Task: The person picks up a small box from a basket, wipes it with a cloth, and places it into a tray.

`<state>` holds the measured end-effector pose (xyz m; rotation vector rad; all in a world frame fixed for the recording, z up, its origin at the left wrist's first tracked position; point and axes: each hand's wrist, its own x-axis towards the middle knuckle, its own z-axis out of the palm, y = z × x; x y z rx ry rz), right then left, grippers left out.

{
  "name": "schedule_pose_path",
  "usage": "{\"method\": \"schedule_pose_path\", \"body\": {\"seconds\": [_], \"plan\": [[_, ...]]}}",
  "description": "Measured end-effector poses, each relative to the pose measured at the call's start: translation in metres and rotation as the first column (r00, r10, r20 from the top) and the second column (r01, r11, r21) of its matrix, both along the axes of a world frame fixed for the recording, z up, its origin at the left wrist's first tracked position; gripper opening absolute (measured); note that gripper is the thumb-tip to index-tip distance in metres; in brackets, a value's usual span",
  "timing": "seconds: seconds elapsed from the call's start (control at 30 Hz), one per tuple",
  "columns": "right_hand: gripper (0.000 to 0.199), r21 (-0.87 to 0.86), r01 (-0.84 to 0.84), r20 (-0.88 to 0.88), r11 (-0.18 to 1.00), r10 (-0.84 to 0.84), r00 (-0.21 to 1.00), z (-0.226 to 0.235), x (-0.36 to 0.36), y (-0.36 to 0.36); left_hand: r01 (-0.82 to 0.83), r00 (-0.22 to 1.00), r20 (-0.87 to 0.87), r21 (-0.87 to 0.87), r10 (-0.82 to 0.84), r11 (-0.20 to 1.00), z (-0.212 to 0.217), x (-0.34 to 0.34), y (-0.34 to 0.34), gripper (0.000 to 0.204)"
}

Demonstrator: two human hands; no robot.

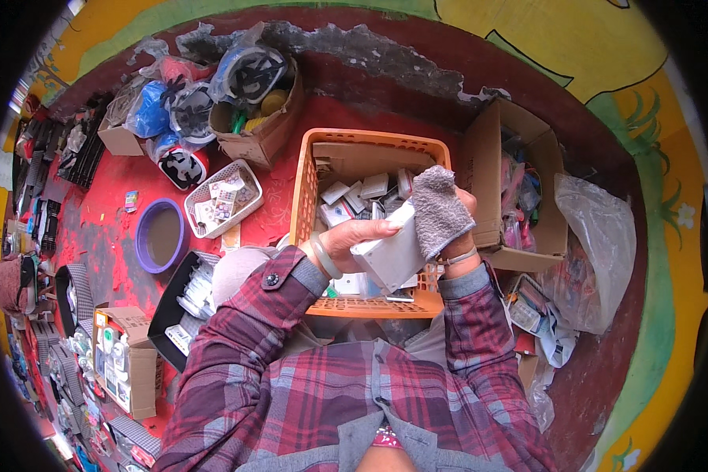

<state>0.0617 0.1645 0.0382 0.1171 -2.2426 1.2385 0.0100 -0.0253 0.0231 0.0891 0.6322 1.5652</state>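
Soft light, bent edges

Bright, even light leaves soft shadows; its source is unclear. The plastic sheet (602, 252) carries pale glare. Toward the black rim, the painted wall (543, 47) curves (small detail at far left is soft).

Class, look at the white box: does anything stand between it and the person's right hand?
Yes: the grey cloth, held in the right hand, lies between that hand and the white box. Nothing visible separates the left hand from it.

Ahead of the fingers (379, 229) stood a maroon wall section (448, 39) with grey peeled patches (354, 47). Above it, beyond the fingers, a green band (643, 338) bordered yellow paintwork (558, 39). A worn red floor (98, 197) extended to the left of the fingers.
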Motion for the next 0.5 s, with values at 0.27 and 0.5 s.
{"method": "schedule_pose_path", "body": {"seconds": [0.27,0.5], "plan": [[0.024,-0.943,0.129,0.122,0.307,-0.042,0.992,0.001,0.002,0.076,0.157,0.979,-0.169,0.291,-0.111,0.944,-0.007,-0.005,-0.018,0.083],[0.035,-0.636,-0.293,0.032,0.714,0.404,0.914,-0.012,0.006,0.060,-0.306,0.942,0.285,0.518,0.177,0.799,-0.015,-0.020,-0.028,0.065]]}}
